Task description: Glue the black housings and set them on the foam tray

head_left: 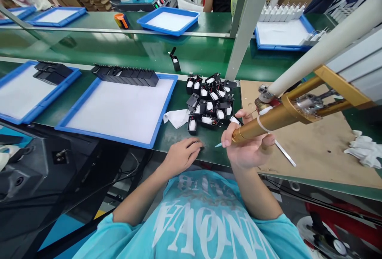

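My right hand (pixel 247 147) is wrapped around the gold barrel of a dispensing tool (pixel 268 119), whose pale tip points left over the green belt. My left hand (pixel 182 154) rests on the belt's near edge, fingers curled and pressed down on something small and dark that I cannot make out. Just beyond both hands lies a pile of small black parts with white inserts (pixel 209 102). A crumpled white cloth (pixel 176 117) lies left of the pile.
A blue tray (pixel 74 111) with a row of black parts (pixel 127 76) sits to the left, another blue tray (pixel 12 88) further left. A cardboard sheet (pixel 313 151) and white gloves (pixel 365 149) lie right. More blue trays and other people stand across the belt.
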The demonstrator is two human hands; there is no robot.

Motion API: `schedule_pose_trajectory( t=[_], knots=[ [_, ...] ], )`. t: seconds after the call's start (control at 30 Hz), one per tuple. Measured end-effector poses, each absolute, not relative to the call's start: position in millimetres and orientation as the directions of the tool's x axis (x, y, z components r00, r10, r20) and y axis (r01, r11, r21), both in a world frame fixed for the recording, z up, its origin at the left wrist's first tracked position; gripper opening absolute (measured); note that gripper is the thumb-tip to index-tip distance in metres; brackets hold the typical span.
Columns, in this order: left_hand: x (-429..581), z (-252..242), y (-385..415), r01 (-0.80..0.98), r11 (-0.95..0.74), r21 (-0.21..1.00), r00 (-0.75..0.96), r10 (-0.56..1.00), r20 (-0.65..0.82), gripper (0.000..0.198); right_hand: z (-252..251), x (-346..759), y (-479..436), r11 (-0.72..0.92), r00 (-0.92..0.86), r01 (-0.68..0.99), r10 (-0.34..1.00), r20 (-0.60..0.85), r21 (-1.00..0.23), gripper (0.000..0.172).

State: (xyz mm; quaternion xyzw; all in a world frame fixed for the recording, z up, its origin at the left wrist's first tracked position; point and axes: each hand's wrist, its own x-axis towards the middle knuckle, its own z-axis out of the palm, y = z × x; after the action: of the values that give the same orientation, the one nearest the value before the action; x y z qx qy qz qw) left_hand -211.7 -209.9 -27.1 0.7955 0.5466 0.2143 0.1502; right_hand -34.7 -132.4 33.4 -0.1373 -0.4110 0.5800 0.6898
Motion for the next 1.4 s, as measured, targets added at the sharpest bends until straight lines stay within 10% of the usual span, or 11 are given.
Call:
schedule_pose_trajectory(
  t=[0.17,0.27,0.4,0.53,0.7,0.8,0.93,1.4],
  knots=[
    [-220,-25,-205,0.859,-0.378,0.344,0.373,0.924,0.084,0.025,35,-35,-135,0.278,0.010,-0.673,0.930,0.367,-0.686,0.036],
    [-223,-30,-202,0.800,-0.298,0.521,0.298,0.951,0.085,0.021,35,-34,-138,0.273,0.024,-0.682,0.936,0.352,-0.678,0.035],
    [-231,-32,-199,0.307,0.049,0.950,-0.039,0.998,-0.039,0.033,34,-28,-139,0.268,0.010,-0.693,0.932,0.362,-0.670,0.036],
    [-250,-23,-193,-0.136,0.177,0.975,-0.119,0.974,-0.193,0.044,33,-21,-138,0.265,0.012,-0.686,0.935,0.354,-0.677,0.036],
    [-295,-8,-162,0.353,0.032,0.935,-0.248,0.967,0.061,0.049,30,-16,-137,0.254,0.024,-0.662,0.948,0.319,-0.705,0.039],
    [-326,2,-118,0.861,0.031,0.509,-0.199,0.939,0.281,0.049,28,-15,-135,0.263,0.040,-0.653,0.948,0.315,-0.710,0.039],
    [-358,11,-52,0.997,0.056,0.061,-0.071,0.957,0.282,0.041,24,-14,-134,0.259,0.051,-0.641,0.954,0.296,-0.723,0.041],
    [-433,45,92,0.846,0.482,0.227,-0.507,0.859,0.065,0.080,-1,8,-135,0.098,-0.090,-0.683,0.972,0.217,-0.724,0.048]
  ],
)
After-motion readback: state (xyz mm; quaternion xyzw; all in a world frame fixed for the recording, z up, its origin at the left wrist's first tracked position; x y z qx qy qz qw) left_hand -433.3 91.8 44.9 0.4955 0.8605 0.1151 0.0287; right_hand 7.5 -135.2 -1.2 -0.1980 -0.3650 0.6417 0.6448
